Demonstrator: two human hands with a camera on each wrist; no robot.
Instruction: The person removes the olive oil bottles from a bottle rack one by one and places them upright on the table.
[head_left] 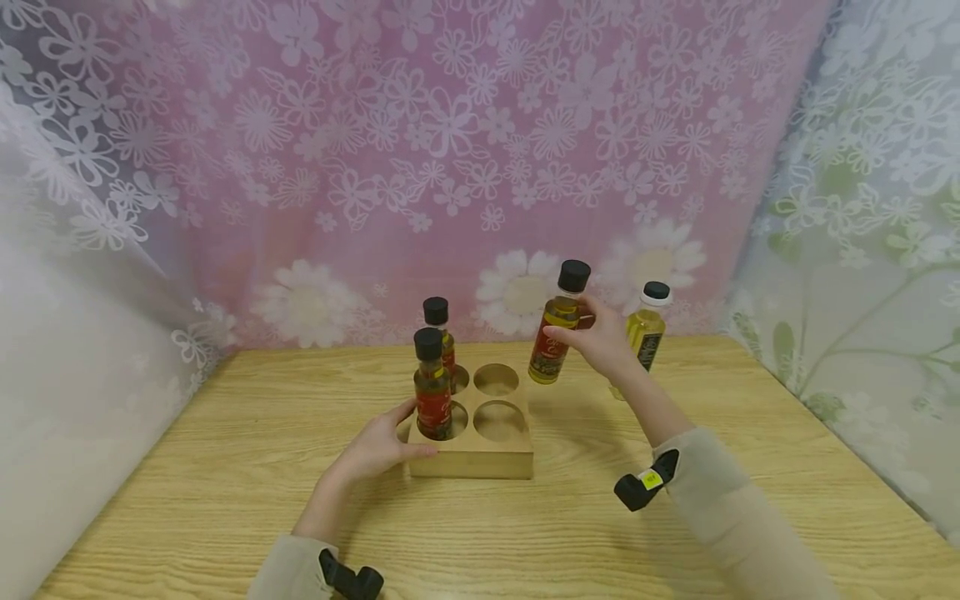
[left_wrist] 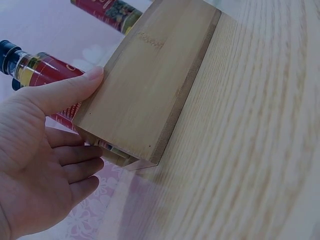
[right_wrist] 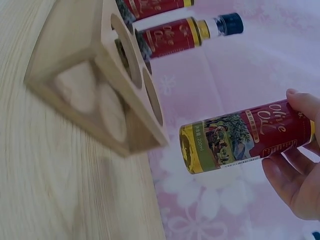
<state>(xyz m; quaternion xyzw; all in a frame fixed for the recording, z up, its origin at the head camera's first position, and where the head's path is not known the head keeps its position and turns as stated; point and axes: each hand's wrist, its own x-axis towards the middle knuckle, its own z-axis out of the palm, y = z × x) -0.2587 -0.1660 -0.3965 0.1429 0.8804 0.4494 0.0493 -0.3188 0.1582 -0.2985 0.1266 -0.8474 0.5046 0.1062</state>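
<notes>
My right hand (head_left: 600, 340) grips an olive oil bottle (right_wrist: 232, 135) with a red label and black cap, thumb on one side and fingers round the other. This bottle is slightly tilted, raised to the right of a wooden bottle rack (head_left: 471, 464). At the rack's left front corner, my left hand (head_left: 381, 442) holds on, thumb at the front top edge and fingers by the open side. Two matching bottles stand in the left holes, a front bottle (head_left: 433, 410) and a back bottle (head_left: 449, 354). Both right holes show nothing in them.
Behind my right wrist stands a clear bottle (head_left: 647, 329) of yellow oil with a dark cap and dark label, partly hidden. The wooden table (head_left: 225, 467) ends at a pink flowered curtain (head_left: 390, 167); pale curtains hang at both sides.
</notes>
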